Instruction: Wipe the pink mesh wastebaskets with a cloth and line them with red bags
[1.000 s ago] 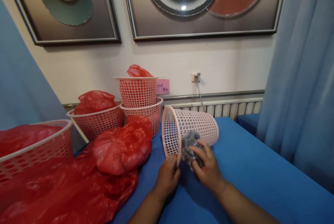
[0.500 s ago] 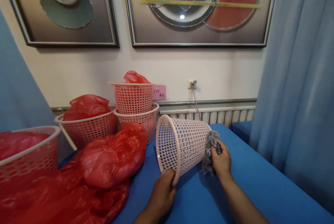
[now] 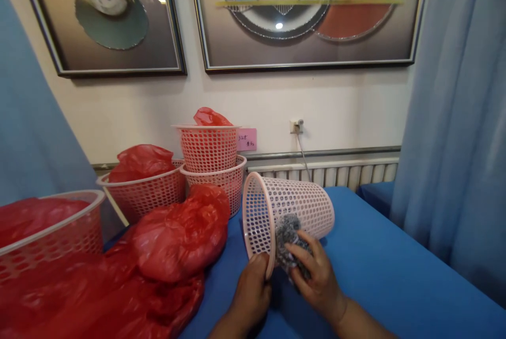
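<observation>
A pale pink perforated plastic basket lies on its side on a blue-covered surface, its mouth facing left. My left hand is closed around the near lower part of its rim. My right hand presses a grey fluffy cloth against the basket's near side, close to the rim. The right fingers are bent over the cloth. Part of the cloth is hidden behind them.
Red plastic bags are heaped at the left. Several pink baskets stand behind and beside them, some with red bags inside. A radiator and a plugged-in socket are at the wall. A blue curtain hangs at right.
My right hand has moved the cloth left and nearer, from the basket's base end to its side by the rim. My left hand keeps its hold on the rim.
</observation>
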`<action>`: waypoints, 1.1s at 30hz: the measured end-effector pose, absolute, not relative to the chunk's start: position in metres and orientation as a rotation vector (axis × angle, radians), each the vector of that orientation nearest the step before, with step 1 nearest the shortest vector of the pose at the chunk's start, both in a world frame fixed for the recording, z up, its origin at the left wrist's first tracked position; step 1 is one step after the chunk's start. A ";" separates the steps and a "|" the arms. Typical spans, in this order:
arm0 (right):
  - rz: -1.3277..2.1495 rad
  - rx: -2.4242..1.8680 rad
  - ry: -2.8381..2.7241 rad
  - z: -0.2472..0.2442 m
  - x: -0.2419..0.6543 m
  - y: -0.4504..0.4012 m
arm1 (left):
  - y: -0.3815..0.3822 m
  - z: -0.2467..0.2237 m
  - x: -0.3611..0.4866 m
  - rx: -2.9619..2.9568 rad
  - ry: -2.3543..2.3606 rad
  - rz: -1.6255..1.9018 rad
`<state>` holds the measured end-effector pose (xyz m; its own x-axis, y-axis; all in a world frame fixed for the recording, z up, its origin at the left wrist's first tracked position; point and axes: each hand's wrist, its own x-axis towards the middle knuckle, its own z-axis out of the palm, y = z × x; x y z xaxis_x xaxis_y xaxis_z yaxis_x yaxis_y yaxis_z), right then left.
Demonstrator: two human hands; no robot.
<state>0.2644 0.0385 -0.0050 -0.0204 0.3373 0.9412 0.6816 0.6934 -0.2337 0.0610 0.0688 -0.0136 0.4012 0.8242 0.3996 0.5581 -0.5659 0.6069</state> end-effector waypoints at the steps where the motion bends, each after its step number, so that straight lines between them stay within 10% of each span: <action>1: -0.326 -0.885 -1.604 -0.006 0.272 0.044 | 0.069 -0.013 0.061 2.295 1.207 0.955; 19: -0.063 -1.349 -0.988 -0.032 0.350 0.110 | 0.069 -0.018 0.066 2.368 1.224 0.862; 33: -0.280 -0.821 -1.634 -0.008 0.270 0.039 | 0.070 -0.017 0.065 2.345 1.265 0.857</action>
<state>0.2703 0.0386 -0.0080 -0.0242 0.3548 0.9346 0.6457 0.7193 -0.2563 0.0649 0.0702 -0.0168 0.4212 0.8383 0.3461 0.6325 -0.5450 0.5504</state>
